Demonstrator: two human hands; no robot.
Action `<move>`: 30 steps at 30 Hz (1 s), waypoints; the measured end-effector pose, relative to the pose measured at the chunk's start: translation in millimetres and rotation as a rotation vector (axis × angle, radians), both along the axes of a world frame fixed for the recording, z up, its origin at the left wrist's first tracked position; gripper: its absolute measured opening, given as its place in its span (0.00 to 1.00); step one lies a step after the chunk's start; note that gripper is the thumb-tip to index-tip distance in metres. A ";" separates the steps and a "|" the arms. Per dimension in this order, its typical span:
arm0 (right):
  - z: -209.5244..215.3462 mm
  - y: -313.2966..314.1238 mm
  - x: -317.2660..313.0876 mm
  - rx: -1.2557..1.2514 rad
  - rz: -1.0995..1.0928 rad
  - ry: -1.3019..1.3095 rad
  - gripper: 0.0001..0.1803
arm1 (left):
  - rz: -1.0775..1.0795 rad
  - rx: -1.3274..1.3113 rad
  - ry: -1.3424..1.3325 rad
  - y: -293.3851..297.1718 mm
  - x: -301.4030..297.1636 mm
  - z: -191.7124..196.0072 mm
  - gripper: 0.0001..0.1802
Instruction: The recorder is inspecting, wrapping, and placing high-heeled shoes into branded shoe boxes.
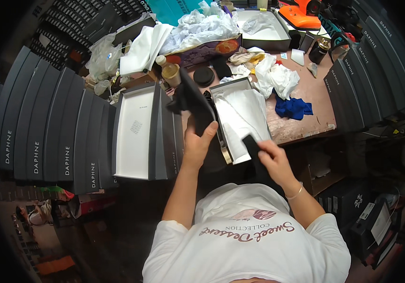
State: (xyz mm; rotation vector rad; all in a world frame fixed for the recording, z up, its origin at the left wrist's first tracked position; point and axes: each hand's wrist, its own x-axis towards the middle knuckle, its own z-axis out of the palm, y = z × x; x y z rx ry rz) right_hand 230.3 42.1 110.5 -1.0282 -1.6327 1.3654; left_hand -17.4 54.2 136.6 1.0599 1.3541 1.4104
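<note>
My left hand (197, 144) is closed around the lower end of a black shoe (200, 101), which it holds tilted up over the near side of the table. A dark floppy part sticks out from the shoe's left side. Between the fingers of my right hand (278, 162) is a flat black strip (254, 150), its kind unclear. The strip hangs in front of an open shoe box (234, 85) lined with white tissue paper (242, 113). Along the box's left edge, beside my left hand, shows a gold-coloured piece (226, 154), partly hidden.
An empty grey box with white inside (136, 132) stands left of my left forearm. Grey shoe boxes (63, 127) line the left, more (377, 70) the right. A bottle (169, 73), round black lid (204, 76), blue cloth (293, 107) and orange tool (299, 18) lie on the table.
</note>
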 end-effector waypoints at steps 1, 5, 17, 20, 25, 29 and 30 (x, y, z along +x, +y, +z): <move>21.3 8.6 -10.5 -0.083 -0.035 0.110 0.22 | -0.049 0.007 0.013 -0.4 13.1 8.7 0.31; 7.9 22.7 -49.4 -0.194 -0.019 0.201 0.27 | -0.284 0.154 0.077 -9.7 47.1 24.6 0.29; 44.4 29.9 -64.1 0.075 0.479 0.102 0.27 | -0.504 -0.524 -0.950 -86.3 8.7 -42.6 0.35; 38.2 14.6 -86.3 0.335 0.547 0.183 0.28 | -0.329 -0.441 -1.150 -101.9 21.3 -55.6 0.31; 26.7 3.0 -88.9 0.313 0.384 0.274 0.27 | -0.097 -0.426 -1.184 -114.5 42.1 -80.5 0.28; 24.5 0.1 -83.3 0.320 0.291 0.231 0.23 | -0.146 -0.505 -1.479 -105.6 53.1 -35.3 0.27; 28.9 2.1 -78.4 0.303 0.264 0.228 0.21 | -0.158 -0.517 -1.487 -106.0 50.1 -43.3 0.28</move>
